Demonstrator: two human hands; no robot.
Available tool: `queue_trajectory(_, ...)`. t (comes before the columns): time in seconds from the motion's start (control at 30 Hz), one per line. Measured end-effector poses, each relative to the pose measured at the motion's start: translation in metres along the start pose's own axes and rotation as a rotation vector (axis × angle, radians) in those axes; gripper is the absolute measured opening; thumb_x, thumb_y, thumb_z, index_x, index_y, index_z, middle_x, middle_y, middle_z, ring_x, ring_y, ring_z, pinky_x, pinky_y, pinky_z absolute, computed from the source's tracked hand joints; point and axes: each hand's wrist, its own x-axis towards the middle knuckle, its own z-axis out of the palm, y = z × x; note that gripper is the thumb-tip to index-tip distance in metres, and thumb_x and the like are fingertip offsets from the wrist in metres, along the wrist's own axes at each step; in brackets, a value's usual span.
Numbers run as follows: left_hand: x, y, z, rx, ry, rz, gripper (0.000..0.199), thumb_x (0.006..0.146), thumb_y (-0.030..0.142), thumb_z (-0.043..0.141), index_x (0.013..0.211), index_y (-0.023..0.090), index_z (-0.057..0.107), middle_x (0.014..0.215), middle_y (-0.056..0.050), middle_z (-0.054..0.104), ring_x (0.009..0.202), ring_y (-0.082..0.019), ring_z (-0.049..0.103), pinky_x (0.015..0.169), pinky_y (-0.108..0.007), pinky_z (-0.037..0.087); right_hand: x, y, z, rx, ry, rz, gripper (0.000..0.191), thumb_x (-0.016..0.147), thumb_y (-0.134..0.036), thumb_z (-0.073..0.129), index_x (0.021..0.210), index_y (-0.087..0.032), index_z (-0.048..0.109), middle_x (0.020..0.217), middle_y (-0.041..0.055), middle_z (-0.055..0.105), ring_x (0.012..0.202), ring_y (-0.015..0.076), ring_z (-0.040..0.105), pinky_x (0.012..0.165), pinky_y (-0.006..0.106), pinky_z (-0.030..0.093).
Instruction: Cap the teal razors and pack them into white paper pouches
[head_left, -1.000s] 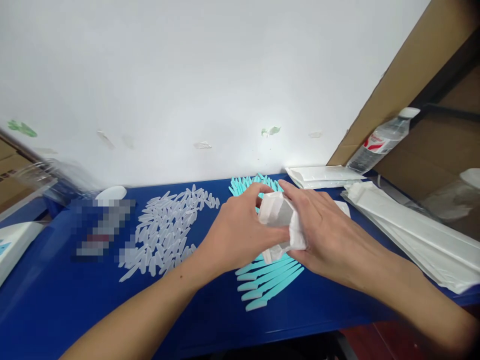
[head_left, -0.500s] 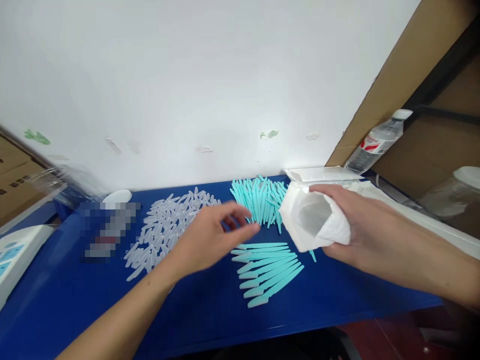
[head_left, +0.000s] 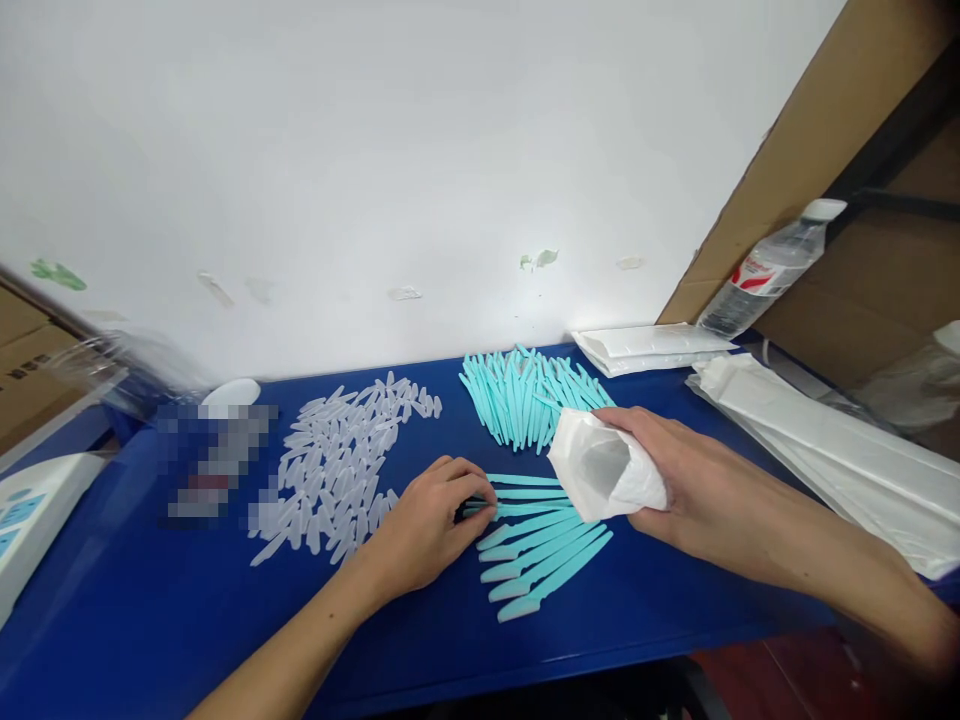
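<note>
- Seen at centre left of the frame: a loose spread of small, frosted, translucent plastic pieces (head_left: 337, 460), just beside the left wrist.
- Reaching in at lower centre with the left hand (head_left: 427, 515), fingers curled and thumb drawn near them, at the left ends of slim turquoise plastic sticks (head_left: 562, 578); impossible to tell whether pinching one.
- Fanned out to the right of those fingertips, broader ends left, long axes running roughly left to right, the lower ones slanting toward upper right; nearer to the left hand at the broad ends.
- Piled beyond, at upper centre of the blue tabletop (head_left: 405, 650): more turquoise sticks (head_left: 517, 395).
- Gripping at centre right, with the right hand (head_left: 675, 470) wrapped round it, a crumpled white pouch (head_left: 641, 490), mouth open toward the left, overlapping the fan's right ends in view.
</note>
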Motion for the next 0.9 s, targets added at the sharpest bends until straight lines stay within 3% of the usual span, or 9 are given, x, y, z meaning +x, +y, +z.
queue_trajectory(0.2,-0.029,0.015,-0.075,0.019,0.397,-0.011,0.008,0.102,0.036,0.070,0.106,0.030,0.072,0.095,0.002,0.074,0.082,-0.017,0.068,0.072,-0.027,0.054,0.000,0.001,-0.004,0.006,0.033,-0.010,0.085,0.080,-0.018,0.068,0.157,-0.034,0.038,0.146,0.0072,0.064,0.130,0.0346,0.064,0.101,0.051,0.058)
queue_trajectory(0.33,-0.029,0.049,-0.107,0.162,0.445,0.128,0.007,0.099,0.035,0.072,0.105,0.031,0.074,0.096,0.003,0.076,0.079,-0.016,0.068,0.068,-0.026,0.053,0.007,-0.015,-0.009,0.014,0.084,-0.060,0.083,0.080,-0.020,0.069,0.157,-0.032,0.039,0.145,0.0090,0.065,0.130,0.0351,0.065,0.101,0.052,0.058)
queue_trajectory(0.43,-0.005,0.079,-0.101,0.214,0.392,0.323,0.005,0.100,0.024,0.072,0.103,0.026,0.076,0.101,0.001,0.078,0.087,-0.015,0.072,0.074,-0.025,0.055,0.016,-0.029,-0.012,0.081,0.107,-0.113,0.082,0.082,-0.023,0.071,0.156,-0.034,0.038,0.147,0.0072,0.063,0.128,0.0320,0.066,0.098,0.047,0.059)
queue_trajectory(0.53,0.022,0.087,-0.089,0.043,0.329,0.468,0.014,0.100,0.025,0.074,0.113,0.025,0.077,0.120,-0.003,0.077,0.107,-0.018,0.072,0.090,-0.029,0.058,0.026,-0.037,-0.016,0.187,0.165,-0.147,0.084,0.081,-0.025,0.074,0.156,-0.036,0.037,0.147,0.0054,0.063,0.120,0.0286,0.070,0.094,0.042,0.061)
queue_trajectory(0.6,0.035,0.072,-0.083,-0.077,0.423,0.392,0.019,0.104,0.034,0.069,0.120,0.027,0.077,0.130,-0.006,0.073,0.117,-0.021,0.069,0.097,-0.035,0.057,0.031,-0.036,-0.020,0.251,0.237,-0.130,0.087,0.079,-0.024,0.077,0.155,-0.037,0.038,0.142,0.0044,0.066,0.112,0.0280,0.072,0.091,0.041,0.062)
queue_trajectory(0.67,0.041,0.045,-0.075,-0.053,0.433,0.243,0.026,0.110,0.039,0.055,0.119,0.027,0.077,0.123,-0.007,0.074,0.113,-0.021,0.070,0.096,-0.037,0.057,0.035,-0.032,-0.025,0.287,0.307,-0.091,0.090,0.076,-0.024,0.078,0.155,-0.039,0.039,0.137,0.0043,0.068,0.106,0.0288,0.073,0.088,0.043,0.062)
queue_trajectory(0.73,0.044,0.016,-0.065,0.053,0.092,0.139,0.024,0.106,0.039,0.061,0.115,0.027,0.080,0.119,-0.006,0.076,0.097,-0.020,0.073,0.085,-0.035,0.059,0.038,-0.028,-0.029,0.288,0.354,-0.069,0.093,0.074,-0.023,0.079,0.156,-0.039,0.038,0.137,0.0058,0.067,0.105,0.0309,0.073,0.085,0.045,0.063)
queue_trajectory(0.77,0.044,0.002,-0.059,0.084,0.001,0.114,0.021,0.103,0.038,0.067,0.113,0.027,0.082,0.118,-0.006,0.077,0.089,-0.020,0.074,0.079,-0.035,0.059,0.039,-0.028,-0.030,0.280,0.365,-0.071,0.095,0.073,-0.022,0.079,0.157,-0.039,0.038,0.139,0.0067,0.066,0.107,0.0321,0.073,0.084,0.045,0.063)
queue_trajectory(0.9,0.044,-0.028,-0.039,0.156,-0.153,0.055,0.015,0.095,0.031,0.073,0.101,0.024,0.085,0.116,-0.009,0.077,0.095,-0.026,0.074,0.082,-0.037,0.058,0.043,-0.029,-0.028,0.232,0.330,-0.162,0.092,0.075,-0.021,0.077,0.157,-0.037,0.038,0.147,0.0082,0.062,0.120,0.0341,0.069,0.088,0.044,0.062)
